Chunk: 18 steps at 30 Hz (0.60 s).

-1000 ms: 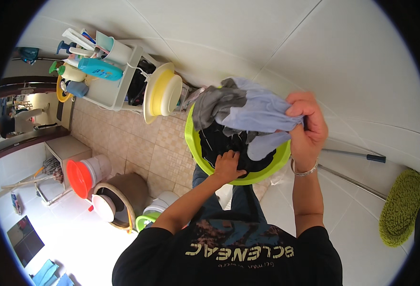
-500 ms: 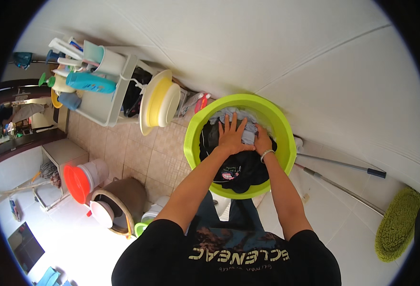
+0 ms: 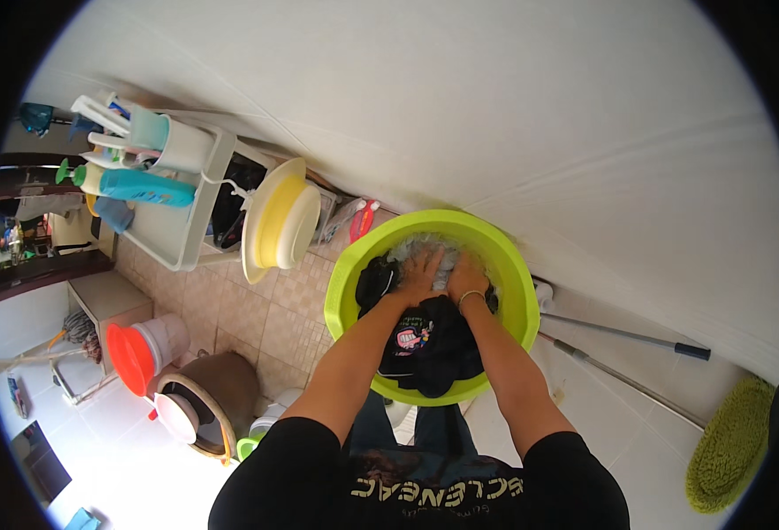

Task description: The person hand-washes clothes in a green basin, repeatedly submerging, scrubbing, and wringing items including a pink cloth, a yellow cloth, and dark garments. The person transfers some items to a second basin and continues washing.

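Note:
A lime-green basin [image 3: 343, 305] stands in front of me with wet clothes and water in it. My left hand [image 3: 420, 276] presses down on grey cloth [image 3: 447, 263] at the basin's far side, its fingers spread and partly under the water. Close beside it my right hand [image 3: 467, 276], with a bracelet at the wrist, reaches into the same cloth; its fingertips are hidden. Black clothing [image 3: 442, 353] with a pink printed patch bulges between my forearms on the near side. Another dark piece [image 3: 376, 281] lies by the left wall of the basin.
At left, a rack [image 3: 197, 212] holds bottles and cups, with a yellow-and-white folding basin [image 3: 279, 221] hung on it. A red basin [image 3: 129, 360] and a brown bucket [image 3: 230, 389] stand lower left. Right are mop poles [image 3: 619, 334] and a green mop head [image 3: 729, 446]. The wall rises just beyond.
Both hands have pushed deeper into the grey cloth, and water now splashes around them. The black clothing has bulged toward me. The whole view has shifted slightly.

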{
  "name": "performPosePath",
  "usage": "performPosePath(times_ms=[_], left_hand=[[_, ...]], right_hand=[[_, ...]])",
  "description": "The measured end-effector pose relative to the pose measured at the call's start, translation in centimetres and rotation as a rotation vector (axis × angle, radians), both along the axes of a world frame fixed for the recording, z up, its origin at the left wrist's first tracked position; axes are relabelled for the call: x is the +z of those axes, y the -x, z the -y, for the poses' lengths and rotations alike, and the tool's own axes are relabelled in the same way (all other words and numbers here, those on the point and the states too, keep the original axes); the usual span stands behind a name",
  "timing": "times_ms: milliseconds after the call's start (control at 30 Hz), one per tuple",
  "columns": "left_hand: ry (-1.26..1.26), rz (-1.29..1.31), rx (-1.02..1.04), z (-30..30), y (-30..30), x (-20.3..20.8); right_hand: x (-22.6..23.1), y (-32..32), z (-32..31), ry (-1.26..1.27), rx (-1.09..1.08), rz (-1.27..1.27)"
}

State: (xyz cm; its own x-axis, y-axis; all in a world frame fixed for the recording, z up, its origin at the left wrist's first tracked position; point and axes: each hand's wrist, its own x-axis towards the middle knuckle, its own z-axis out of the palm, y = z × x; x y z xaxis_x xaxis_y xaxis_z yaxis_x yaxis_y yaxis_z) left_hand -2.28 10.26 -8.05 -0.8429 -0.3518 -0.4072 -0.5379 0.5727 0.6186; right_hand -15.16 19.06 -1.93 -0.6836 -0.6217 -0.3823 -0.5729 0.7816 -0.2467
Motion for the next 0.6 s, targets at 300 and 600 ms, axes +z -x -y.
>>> performPosePath(times_ms=[300,600], left_hand=[[-1.280,-0.385,1.374,2.0,1.7,12.0],[-1.451,-0.801,0.949,2.0,-1.1,15.9]], right_hand=[[6.1,-2.8,0.8,0.858,-0.086,0.230],[20.0,-12.3,-0.1,1.014,0.180,0.354]])
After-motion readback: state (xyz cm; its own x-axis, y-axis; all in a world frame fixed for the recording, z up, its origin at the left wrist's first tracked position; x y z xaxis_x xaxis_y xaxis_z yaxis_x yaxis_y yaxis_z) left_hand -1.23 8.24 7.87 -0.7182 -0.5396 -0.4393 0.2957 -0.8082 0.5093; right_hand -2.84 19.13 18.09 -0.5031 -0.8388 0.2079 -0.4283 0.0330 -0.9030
